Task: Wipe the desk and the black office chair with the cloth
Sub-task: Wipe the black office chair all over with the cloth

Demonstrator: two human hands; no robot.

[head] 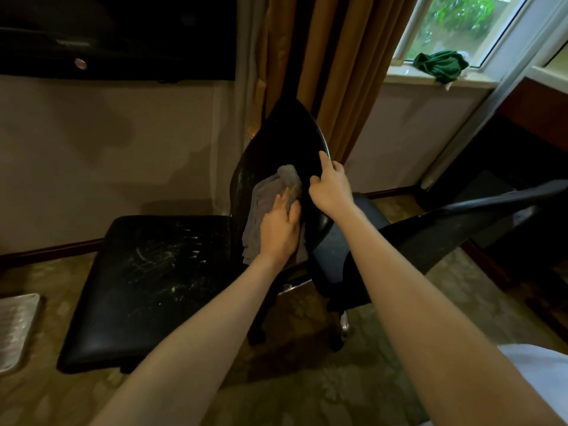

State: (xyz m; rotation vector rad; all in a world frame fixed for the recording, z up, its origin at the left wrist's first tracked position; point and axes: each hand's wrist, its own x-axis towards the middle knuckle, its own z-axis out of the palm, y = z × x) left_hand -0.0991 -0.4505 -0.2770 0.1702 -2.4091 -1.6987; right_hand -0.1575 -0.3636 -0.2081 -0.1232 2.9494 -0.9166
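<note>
Cloth (266, 196): pressing flat against the backrest (276, 136) of the black office chair (239, 192) under the open left hand (281, 230), fingers straight. Steadying by gripping the backrest's edge with the right hand (331, 187), just beside. Probably worth holding even pressure, working downward in overlapping strokes, then tackling the scuffed seat (147, 272).

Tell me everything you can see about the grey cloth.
The grey cloth looks soft, like terry towelling. It is crumpled, bunched at its top, with loose folds hanging below. The left hand presses it with flat fingers against the seat-facing side of the black office chair, on the upright backrest.
</note>
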